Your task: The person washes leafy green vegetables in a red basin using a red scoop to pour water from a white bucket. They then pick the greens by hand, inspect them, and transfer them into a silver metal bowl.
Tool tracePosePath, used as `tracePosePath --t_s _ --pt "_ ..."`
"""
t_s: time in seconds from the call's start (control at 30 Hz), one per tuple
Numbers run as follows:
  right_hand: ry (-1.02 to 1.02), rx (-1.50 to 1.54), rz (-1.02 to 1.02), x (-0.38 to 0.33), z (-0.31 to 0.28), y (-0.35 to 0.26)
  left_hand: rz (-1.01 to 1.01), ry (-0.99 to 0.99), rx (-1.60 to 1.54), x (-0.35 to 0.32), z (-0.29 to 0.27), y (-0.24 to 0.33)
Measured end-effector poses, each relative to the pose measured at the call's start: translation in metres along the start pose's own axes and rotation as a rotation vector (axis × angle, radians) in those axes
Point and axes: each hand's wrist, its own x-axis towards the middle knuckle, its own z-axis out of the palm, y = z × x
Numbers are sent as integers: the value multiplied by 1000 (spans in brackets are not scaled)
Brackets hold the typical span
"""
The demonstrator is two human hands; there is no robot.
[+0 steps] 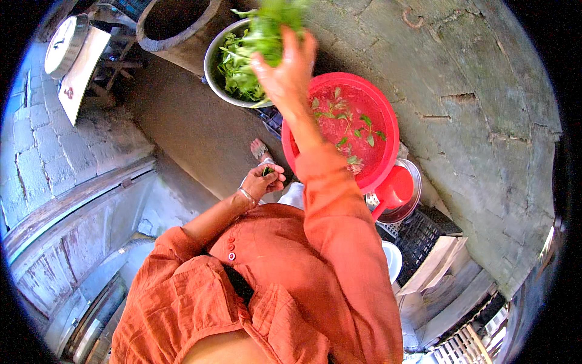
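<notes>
My right hand (286, 76) reaches out over a metal bowl (210, 73) at the top. It grips a bunch of leafy greens (276, 27), blurred by motion. More cut green leaves (238, 67) fill the bowl below. Just right of it stands a red plastic basin (393, 115) of water, where a few leafy sprigs (368, 130) float; my right forearm passes over its left side. Close to my body, my left hand (265, 182) is closed, with a small dark green leafy piece (267, 172) between its fingers.
A red dipper (395, 187) rests in a metal pot (416, 182) beside the basin. Further right are a black plastic crate (418, 249) and a brick wall (479, 121). A round, open-topped vessel (182, 47) stands upper left, near a lidded pot (63, 45) and a pale board (82, 85).
</notes>
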Motion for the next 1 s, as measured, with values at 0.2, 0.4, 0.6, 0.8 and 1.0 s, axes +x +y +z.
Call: tracePosePath --t_s 0.2,0.4,0.6,0.8,1.0 --pt "-103 136 128 -37 27 53 22 6 -6 1 -8 1" --pt "-185 -246 211 -111 -41 170 4 2 -12 -3 -5 -2" --pt "-858 -450 -202 -199 -69 218 -34 14 1 -6 5 0" --pt "-688 -355 66 -174 -80 228 -22 16 17 3 -6 -11" --pt "-406 -535 163 -105 -82 221 -28 15 -14 1 -17 -13"
